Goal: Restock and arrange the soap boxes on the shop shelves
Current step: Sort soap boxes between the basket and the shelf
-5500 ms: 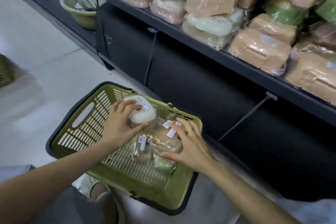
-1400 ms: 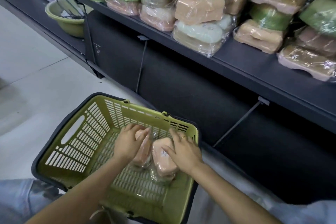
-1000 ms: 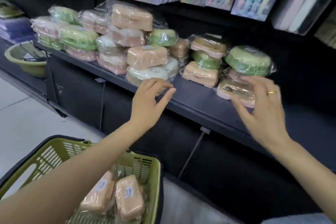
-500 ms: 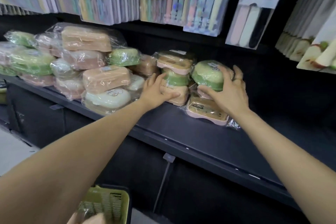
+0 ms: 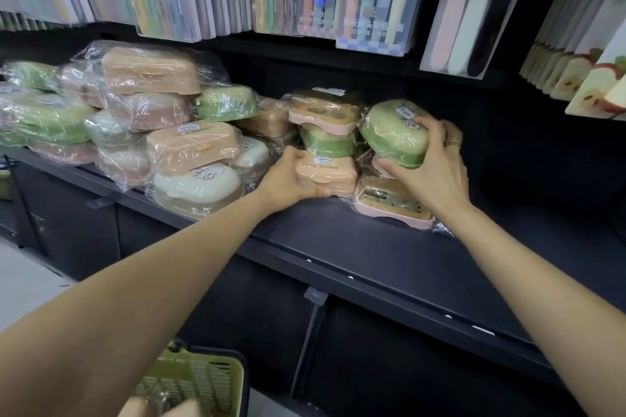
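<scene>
Soap boxes fill the shelf (image 5: 338, 230). Left hand (image 5: 291, 179) grips the orange box (image 5: 327, 173); right hand (image 5: 430, 159), at three o'clock, clasps the green box (image 5: 393, 132). Best square both stacks gently, since the wrap looks slippery.

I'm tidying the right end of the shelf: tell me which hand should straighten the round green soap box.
Right. The right hand already grips the round green soap box; the left hand is busy holding the orange box beside it.
</scene>
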